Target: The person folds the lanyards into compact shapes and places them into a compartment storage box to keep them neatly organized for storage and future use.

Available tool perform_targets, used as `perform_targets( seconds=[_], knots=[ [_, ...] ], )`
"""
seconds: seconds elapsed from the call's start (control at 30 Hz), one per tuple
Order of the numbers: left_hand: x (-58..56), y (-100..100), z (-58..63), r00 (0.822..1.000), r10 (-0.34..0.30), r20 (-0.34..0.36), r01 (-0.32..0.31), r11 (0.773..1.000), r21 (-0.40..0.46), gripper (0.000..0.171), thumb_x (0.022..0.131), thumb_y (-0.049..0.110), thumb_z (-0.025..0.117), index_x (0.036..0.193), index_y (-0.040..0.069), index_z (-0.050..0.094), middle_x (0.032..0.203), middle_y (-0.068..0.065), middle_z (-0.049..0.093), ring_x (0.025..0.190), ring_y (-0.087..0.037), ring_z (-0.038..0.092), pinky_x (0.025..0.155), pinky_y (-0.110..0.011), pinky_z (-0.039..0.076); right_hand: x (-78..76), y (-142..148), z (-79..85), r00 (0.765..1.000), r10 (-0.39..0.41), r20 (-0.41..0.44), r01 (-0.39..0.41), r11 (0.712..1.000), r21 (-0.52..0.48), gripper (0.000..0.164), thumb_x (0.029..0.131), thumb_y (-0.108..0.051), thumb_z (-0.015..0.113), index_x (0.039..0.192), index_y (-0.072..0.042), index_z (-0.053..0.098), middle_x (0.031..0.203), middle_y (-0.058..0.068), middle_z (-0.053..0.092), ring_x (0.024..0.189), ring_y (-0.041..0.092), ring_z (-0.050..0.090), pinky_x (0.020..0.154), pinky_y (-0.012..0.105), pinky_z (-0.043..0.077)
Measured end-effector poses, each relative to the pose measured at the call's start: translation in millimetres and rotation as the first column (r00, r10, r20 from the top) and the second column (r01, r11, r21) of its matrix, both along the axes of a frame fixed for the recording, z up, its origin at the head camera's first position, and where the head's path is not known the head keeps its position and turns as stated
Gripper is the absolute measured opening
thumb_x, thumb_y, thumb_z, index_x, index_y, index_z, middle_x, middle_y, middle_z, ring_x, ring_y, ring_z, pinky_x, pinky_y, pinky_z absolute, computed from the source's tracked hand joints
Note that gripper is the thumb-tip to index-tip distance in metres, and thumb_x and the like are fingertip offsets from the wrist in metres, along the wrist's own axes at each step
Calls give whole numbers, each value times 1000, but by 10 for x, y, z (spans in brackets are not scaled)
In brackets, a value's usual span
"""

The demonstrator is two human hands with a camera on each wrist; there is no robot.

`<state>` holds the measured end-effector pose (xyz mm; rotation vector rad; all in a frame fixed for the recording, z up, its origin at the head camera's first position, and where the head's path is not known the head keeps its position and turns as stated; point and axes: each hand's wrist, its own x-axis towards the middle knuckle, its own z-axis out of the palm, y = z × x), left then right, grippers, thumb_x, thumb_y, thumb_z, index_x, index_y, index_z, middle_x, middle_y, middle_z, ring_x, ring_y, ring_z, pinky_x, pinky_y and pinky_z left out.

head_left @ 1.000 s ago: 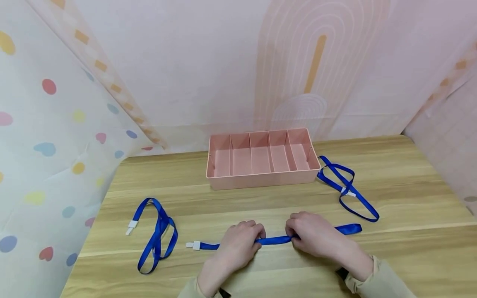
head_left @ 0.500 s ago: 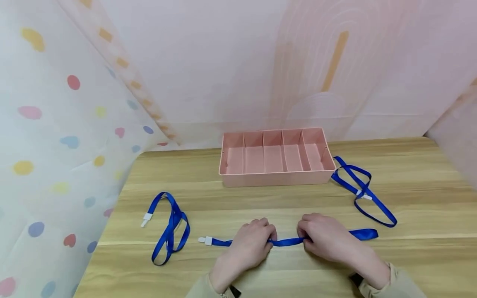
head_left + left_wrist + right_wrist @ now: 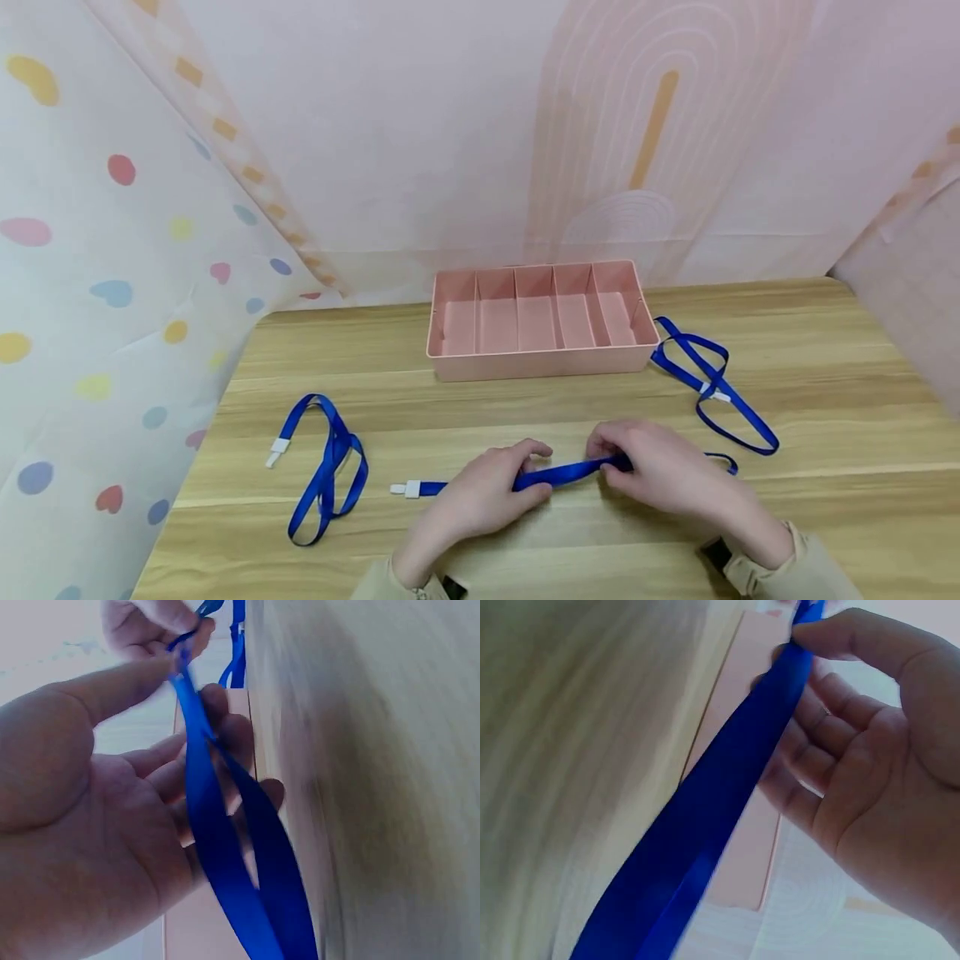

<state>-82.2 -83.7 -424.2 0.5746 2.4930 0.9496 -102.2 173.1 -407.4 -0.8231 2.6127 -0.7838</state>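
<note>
Blue, flat, faintly shiny: see lanyard [image 3: 564, 475] strung between fingers of left hand [image 3: 486, 492] and right hand [image 3: 656, 467]. Likely light, limp, slightly slippery, hardly fragile; best pinched on flat faces, thumb against fingertips. Held so on right; on left, passes between parted thumb and fingers. Left of left fingers, find white clip [image 3: 412, 489]; ahead of fingertips, pink tray [image 3: 543, 364]; ahead-right of right fingers, second lanyard [image 3: 742, 407]; well left, third lanyard [image 3: 326, 477].

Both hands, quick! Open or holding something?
Left hand: middle flat blue ribbon lanyard between thumb and fingers; grip cannot be told.
Right hand: pinching that lanyard.
</note>
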Motion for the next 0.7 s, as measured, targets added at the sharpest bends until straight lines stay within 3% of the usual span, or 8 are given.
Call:
perform_targets(
  seconds=[0.13, 0.27, 0.37, 0.7],
  knots=[
    [-28, 13, 34, 998, 38, 58, -45, 992, 121, 33, 106, 38, 62, 125, 13, 73, 87, 7, 65, 72, -2, 51, 69, -20, 44, -36, 68, 71, 1000, -1, -10, -1, 994, -113, 13, 99, -12, 69, 106, -22, 73, 95, -9, 72, 81, -1, 54, 71, 21, 49],
    [-20, 33, 90, 994, 69, 85, -87, 970, 226, 29, 109, 34, 57, 113, 13, 76, 75, 8, 52, 61, -1, 43, 58, -19, 39, -74, 128, 132, 1000, 14, -18, -18, 976, -215, 13, 103, -13, 66, 109, -20, 74, 100, -4, 74, 80, -2, 53, 69, 22, 49],
    [-15, 48, 146, 991, 103, 82, -122, 953, 277, 28, 109, 32, 57, 111, 11, 75, 77, 6, 52, 61, 0, 42, 56, -19, 38, -98, 155, 179, 1000, 21, -23, -26, 960, -280, 15, 106, -13, 62, 113, -19, 74, 101, -3, 73, 80, -1, 53, 68, 22, 48],
    [-82, 88, 463, 969, 190, 158, -242, 862, 446, 28, 110, 26, 54, 103, 3, 68, 83, -4, 55, 66, -3, 42, 57, -19, 33, -182, 74, 384, 995, -49, -84, 12, 917, -399, 25, 109, -8, 53, 120, -19, 73, 103, -6, 71, 83, 3, 55, 71, 23, 49]
  ],
)
